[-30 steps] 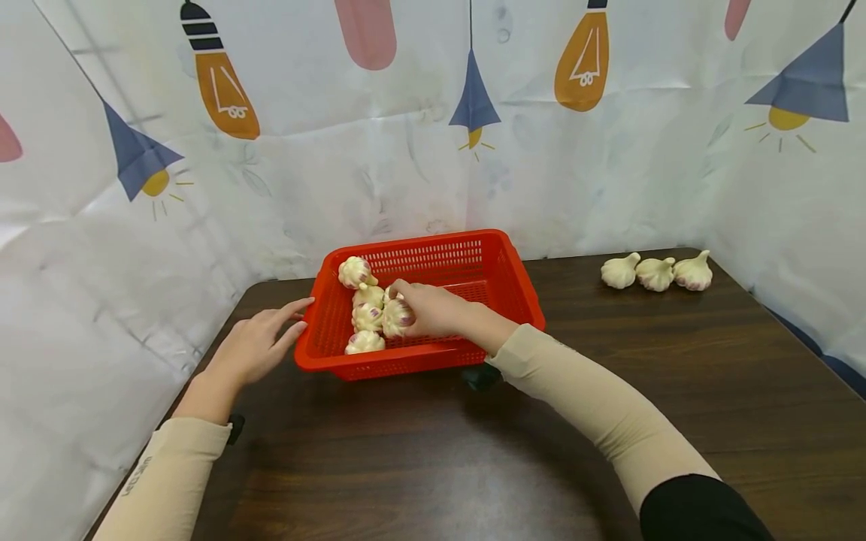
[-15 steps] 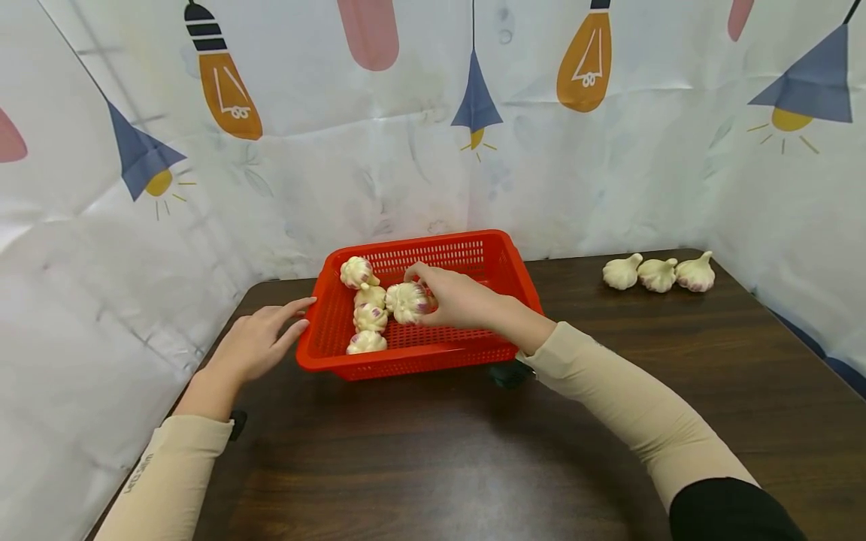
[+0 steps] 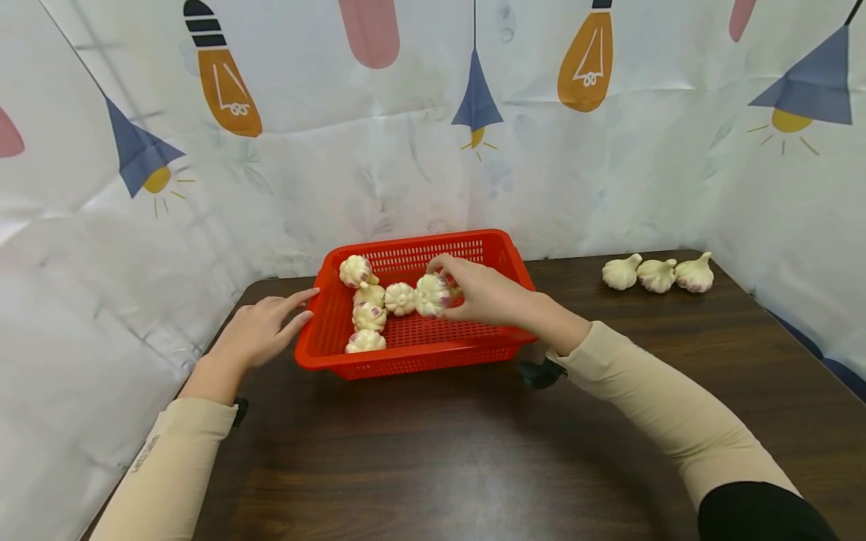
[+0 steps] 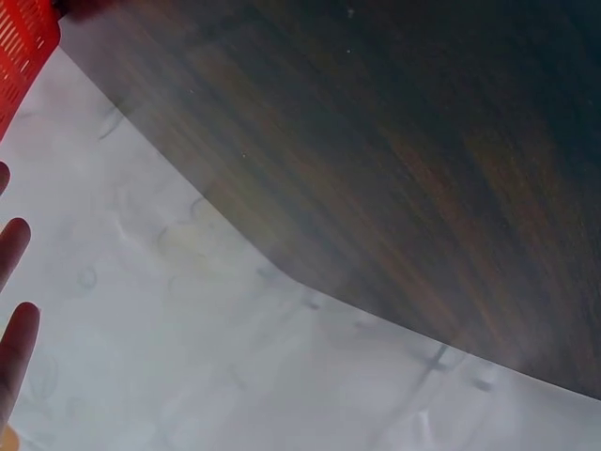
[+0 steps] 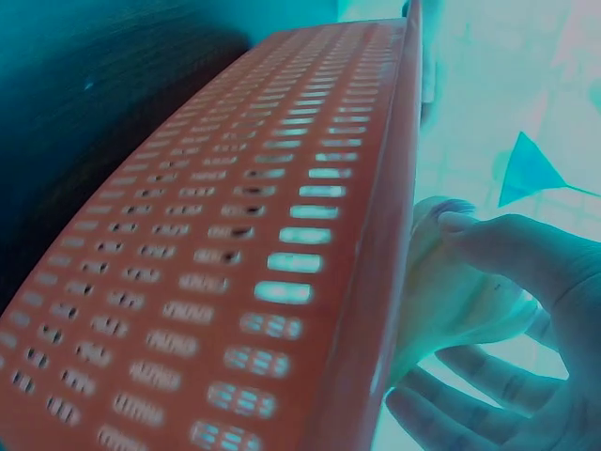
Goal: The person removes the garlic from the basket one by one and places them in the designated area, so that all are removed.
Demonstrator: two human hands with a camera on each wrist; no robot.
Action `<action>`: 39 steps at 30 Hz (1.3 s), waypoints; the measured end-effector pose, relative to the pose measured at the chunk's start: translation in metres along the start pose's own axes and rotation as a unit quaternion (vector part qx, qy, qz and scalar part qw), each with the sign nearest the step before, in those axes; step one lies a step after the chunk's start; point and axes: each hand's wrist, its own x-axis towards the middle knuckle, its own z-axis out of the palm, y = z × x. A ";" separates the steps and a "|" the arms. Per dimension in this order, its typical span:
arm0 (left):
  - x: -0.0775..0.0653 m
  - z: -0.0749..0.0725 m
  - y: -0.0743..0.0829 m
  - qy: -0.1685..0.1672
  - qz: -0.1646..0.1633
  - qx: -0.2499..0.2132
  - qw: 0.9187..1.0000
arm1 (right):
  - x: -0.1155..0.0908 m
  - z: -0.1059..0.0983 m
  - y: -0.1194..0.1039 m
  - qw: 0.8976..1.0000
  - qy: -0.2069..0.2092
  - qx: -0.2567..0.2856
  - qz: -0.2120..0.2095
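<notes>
My right hand [image 3: 476, 289] pinches a garlic bulb [image 3: 433, 294] between thumb and fingers, over the inside of the red plastic basket [image 3: 419, 359]. In the right wrist view the held bulb [image 5: 460, 291] shows behind the basket's slotted wall [image 5: 225, 235]. Left of it, another bulb [image 3: 399, 299] lies in the basket beside a column of several bulbs [image 3: 368, 317] along the left side. My left hand [image 3: 260, 330] rests its fingertips at the basket's left rim, fingers extended. Only some fingers [image 4: 14, 254] of it show in the left wrist view.
Three garlic bulbs [image 3: 655, 275] stand in a row at the back right of the dark wooden table [image 3: 433, 451]. A white curtain [image 3: 406, 180] with lamp prints hangs right behind the table and along its left side.
My right hand has moved right and slightly up with the garlic bulb, away from the bulbs on the left. The bulb beside that column is now uncovered. My left hand stays at the rim.
</notes>
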 end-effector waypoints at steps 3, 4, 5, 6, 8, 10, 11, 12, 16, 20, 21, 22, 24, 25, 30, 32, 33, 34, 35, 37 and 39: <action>0.001 0.000 0.000 0.001 0.002 0.003 1.000 | -0.005 -0.004 0.003 1.000 0.010 0.008 0.004; 0.001 0.000 0.001 0.003 0.004 0.003 1.000 | -0.007 -0.005 0.004 1.000 0.013 0.011 0.004; 0.001 0.000 0.001 0.005 0.006 0.002 1.000 | -0.009 -0.007 0.006 1.000 0.017 0.013 0.004; 0.001 0.000 0.001 0.007 0.008 0.002 1.000 | -0.011 -0.008 0.007 1.000 0.021 0.015 0.003; 0.001 0.000 0.002 0.010 0.009 -0.001 1.000 | -0.014 -0.011 0.010 0.999 0.028 0.018 0.001; 0.002 0.001 0.003 0.013 0.010 -0.004 1.000 | -0.017 -0.014 0.014 0.999 0.035 0.016 -0.004; 0.002 0.001 0.003 0.013 0.010 -0.005 1.000 | -0.019 -0.015 0.016 0.999 0.038 0.016 -0.006; 0.002 0.002 0.003 0.014 0.010 -0.006 1.000 | -0.020 -0.017 0.017 0.999 0.040 0.015 -0.007; 0.002 0.004 0.003 0.017 0.010 -0.009 1.000 | -0.029 -0.025 0.024 0.998 0.051 0.029 -0.006; 0.002 0.005 0.001 0.021 0.012 -0.011 1.000 | -0.038 -0.031 0.032 0.997 0.068 0.046 -0.002; 0.002 0.005 0.001 0.022 0.013 -0.012 1.000 | -0.040 -0.032 0.034 0.996 0.071 0.047 -0.001; 0.002 0.005 0.000 0.024 0.014 -0.013 1.000 | -0.042 -0.033 0.036 0.996 0.074 0.050 0.000; 0.002 0.006 -0.001 0.026 0.013 -0.015 0.999 | -0.045 -0.034 0.041 0.995 0.078 0.058 0.002; 0.002 0.006 -0.001 0.026 0.012 -0.015 0.999 | -0.047 -0.035 0.043 0.995 0.081 0.058 0.002; 0.000 0.006 0.000 0.019 0.001 -0.018 1.000 | -0.053 -0.036 0.054 0.994 0.090 0.063 0.009; -0.001 0.005 0.000 0.018 -0.002 -0.020 1.000 | -0.057 -0.037 0.058 0.993 0.093 0.067 0.014; -0.001 0.005 0.000 0.018 -0.003 -0.021 1.000 | -0.059 -0.038 0.060 0.993 0.095 0.069 0.016; -0.001 0.005 0.000 0.017 -0.004 -0.021 1.000 | -0.061 -0.039 0.062 0.993 0.097 0.071 0.019; -0.001 0.005 0.001 0.017 -0.005 -0.022 1.000 | -0.063 -0.040 0.065 0.992 0.100 0.073 0.021; -0.001 0.006 0.001 0.016 -0.007 -0.021 1.000 | -0.068 -0.042 0.070 0.991 0.106 0.073 0.025; -0.001 0.006 0.001 0.017 -0.009 -0.021 1.000 | -0.073 -0.044 0.076 0.991 0.113 0.066 0.031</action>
